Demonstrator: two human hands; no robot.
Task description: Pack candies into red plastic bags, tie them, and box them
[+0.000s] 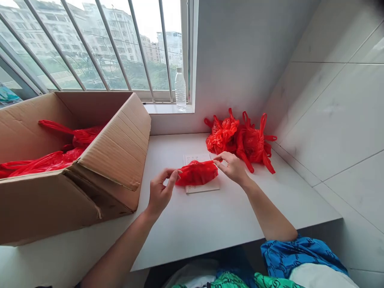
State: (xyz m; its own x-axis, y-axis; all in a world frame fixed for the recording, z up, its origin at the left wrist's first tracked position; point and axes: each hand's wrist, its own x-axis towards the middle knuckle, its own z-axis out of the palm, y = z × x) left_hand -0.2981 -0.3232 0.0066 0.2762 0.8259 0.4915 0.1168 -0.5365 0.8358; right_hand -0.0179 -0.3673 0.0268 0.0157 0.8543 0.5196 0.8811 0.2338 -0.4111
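A crumpled red plastic bag (pixel 197 173) is stretched between my hands just above a small white paper (pixel 204 187) lying on the white counter (pixel 210 224). My left hand (pixel 160 192) pinches the bag's left end with thumb and fingers closed. The bag's right end is pinched by my right hand (pixel 232 166). A heap of knotted red bags (pixel 240 140) sits just beyond my right hand, against the wall.
A large open cardboard box (pixel 90 176) holding more red bags (pixel 51 156) fills the left side of the counter. A clear water bottle (pixel 180 89) stands on the windowsill. Tiled wall rises to the right; the counter's front edge is near my lap.
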